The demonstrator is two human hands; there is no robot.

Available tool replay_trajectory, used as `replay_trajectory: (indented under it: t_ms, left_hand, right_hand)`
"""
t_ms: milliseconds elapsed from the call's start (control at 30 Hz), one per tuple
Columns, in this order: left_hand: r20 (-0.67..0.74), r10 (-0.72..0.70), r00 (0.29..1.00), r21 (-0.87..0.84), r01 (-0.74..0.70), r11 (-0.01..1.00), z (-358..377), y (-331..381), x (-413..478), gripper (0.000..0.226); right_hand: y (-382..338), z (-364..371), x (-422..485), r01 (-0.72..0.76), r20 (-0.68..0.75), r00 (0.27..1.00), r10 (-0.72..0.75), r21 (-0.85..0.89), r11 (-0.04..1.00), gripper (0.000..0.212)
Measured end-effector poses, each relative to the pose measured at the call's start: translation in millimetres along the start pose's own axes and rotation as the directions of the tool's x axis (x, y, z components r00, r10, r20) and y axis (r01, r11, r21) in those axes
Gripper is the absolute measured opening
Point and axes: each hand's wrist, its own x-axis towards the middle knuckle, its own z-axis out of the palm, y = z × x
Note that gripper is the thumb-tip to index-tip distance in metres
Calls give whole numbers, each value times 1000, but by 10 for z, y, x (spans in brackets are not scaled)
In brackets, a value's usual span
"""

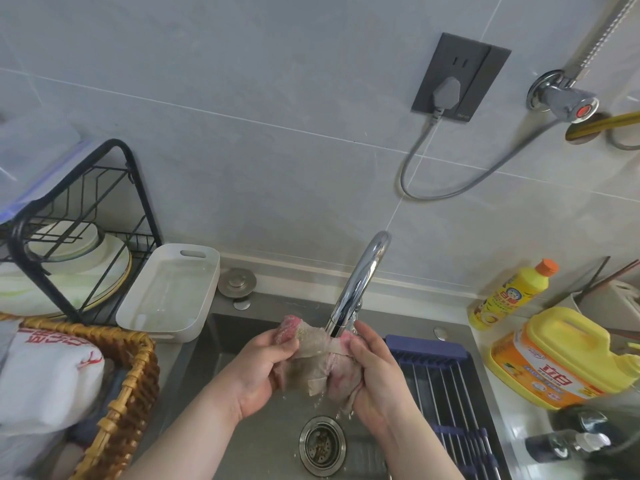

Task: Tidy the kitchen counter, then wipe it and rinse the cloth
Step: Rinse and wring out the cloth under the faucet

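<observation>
A wet grey and pink cloth (318,365) is bunched between both hands over the steel sink (263,441), right under the chrome tap's spout (356,285). My left hand (266,368) grips its left side with curled fingers. My right hand (377,379) grips the right side, fingers wrapped over the top. Water drips from the cloth toward the drain strainer (322,445).
A white plastic tub (169,292) and a black dish rack (79,233) with plates stand at the left, a wicker basket (128,386) in front of them. A blue roll-up drying rack (450,389) spans the sink's right side. Yellow detergent bottles (512,292) (568,358) stand on the right counter.
</observation>
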Motion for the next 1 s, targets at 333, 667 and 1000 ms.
replay_trajectory:
  t_ms: [333, 667, 1000]
  left_hand:
    - [45, 34, 998, 82, -37, 996, 84, -100, -27, 44]
    - [-227, 21, 974, 202, 26, 979, 387, -240, 59, 25]
    - [11, -44, 999, 38, 43, 998, 356, 5, 111, 21]
  right_hand:
    - [-125, -118, -142, -1, 80, 997, 13, -146, 989, 29]
    - [4, -249, -105, -13, -117, 993, 21, 69, 998, 23]
    - [-174, -117, -6, 1, -166, 986, 29, 179, 984, 20]
